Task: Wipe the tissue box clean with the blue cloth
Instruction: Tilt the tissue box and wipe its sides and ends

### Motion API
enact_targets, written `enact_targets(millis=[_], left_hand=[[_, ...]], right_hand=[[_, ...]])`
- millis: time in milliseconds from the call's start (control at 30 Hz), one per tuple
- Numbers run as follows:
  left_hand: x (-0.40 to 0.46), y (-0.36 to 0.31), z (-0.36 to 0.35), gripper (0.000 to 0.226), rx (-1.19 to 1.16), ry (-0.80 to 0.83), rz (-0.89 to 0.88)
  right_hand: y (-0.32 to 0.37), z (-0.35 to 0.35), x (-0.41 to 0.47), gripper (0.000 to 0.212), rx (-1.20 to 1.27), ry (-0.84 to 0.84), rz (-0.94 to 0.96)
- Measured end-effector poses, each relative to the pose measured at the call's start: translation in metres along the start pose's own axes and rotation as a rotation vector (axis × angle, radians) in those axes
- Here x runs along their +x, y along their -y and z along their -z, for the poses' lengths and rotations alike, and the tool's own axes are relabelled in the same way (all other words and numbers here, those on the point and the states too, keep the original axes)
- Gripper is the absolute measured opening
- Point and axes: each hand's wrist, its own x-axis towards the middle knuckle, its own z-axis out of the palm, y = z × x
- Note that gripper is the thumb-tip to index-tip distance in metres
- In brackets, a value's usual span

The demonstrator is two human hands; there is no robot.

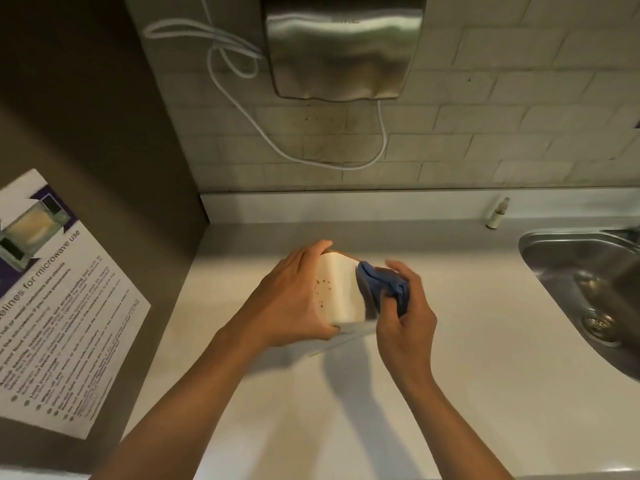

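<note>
A white tissue box (pixel 341 292) with small brown specks on one face is held tilted above the pale counter (pixel 467 341). My left hand (pixel 294 299) grips it from the left, thumb on the near edge and fingers over the far edge. My right hand (pixel 405 313) is closed on a bunched blue cloth (pixel 382 287), which presses against the box's right side. The cloth and right fingers are blurred by motion. The box's right face is hidden behind the cloth.
A steel sink (pixel 585 282) is set into the counter at the right. A small bottle (pixel 496 213) stands by the backsplash. A metal hand dryer (pixel 341 46) with a white cable hangs on the tiled wall. A microwave notice (pixel 52 306) is on the left panel.
</note>
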Motion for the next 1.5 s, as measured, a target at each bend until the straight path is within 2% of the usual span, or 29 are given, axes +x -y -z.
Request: enact_targets(millis=[133, 300, 433, 633, 733, 867, 1033, 1167, 1267, 1500], left_hand=[[0.009, -0.010, 0.009, 0.119, 0.052, 0.053, -0.031], [0.019, -0.022, 0.010, 0.110, 0.107, 0.108, -0.120], [0.031, -0.027, 0.007, 0.107, 0.113, 0.128, -0.144], [0.042, -0.033, 0.004, 0.104, 0.045, 0.173, -0.126], [0.046, -0.039, 0.004, 0.108, 0.040, 0.189, -0.129], [0.050, -0.042, 0.006, 0.110, 0.032, 0.215, -0.139], [0.052, -0.044, 0.013, 0.101, 0.005, 0.254, -0.145], [0.045, -0.036, 0.015, 0.129, 0.021, 0.264, -0.121], [0.031, -0.012, 0.022, 0.138, 0.008, 0.264, -0.046], [0.001, 0.017, 0.006, 0.125, -0.168, 0.179, 0.024]], right_hand=[[-0.006, 0.004, 0.014, 0.064, -0.062, 0.057, 0.028], [-0.006, 0.008, 0.041, 0.061, -0.086, 0.104, 0.065], [0.000, 0.014, 0.045, 0.075, -0.143, 0.329, 0.160], [0.000, 0.037, 0.043, 0.093, -0.089, 0.658, -0.045], [0.000, 0.043, 0.046, 0.111, -0.146, 0.804, -0.050], [-0.002, 0.042, 0.054, 0.123, -0.201, 0.787, -0.033], [-0.005, 0.040, 0.061, 0.104, -0.256, 0.720, 0.045], [-0.008, 0.042, 0.062, 0.104, -0.238, 0.717, 0.033], [-0.012, 0.045, 0.060, 0.104, -0.163, 0.726, -0.023], [-0.026, 0.049, 0.053, 0.106, 0.012, 0.794, -0.145]])
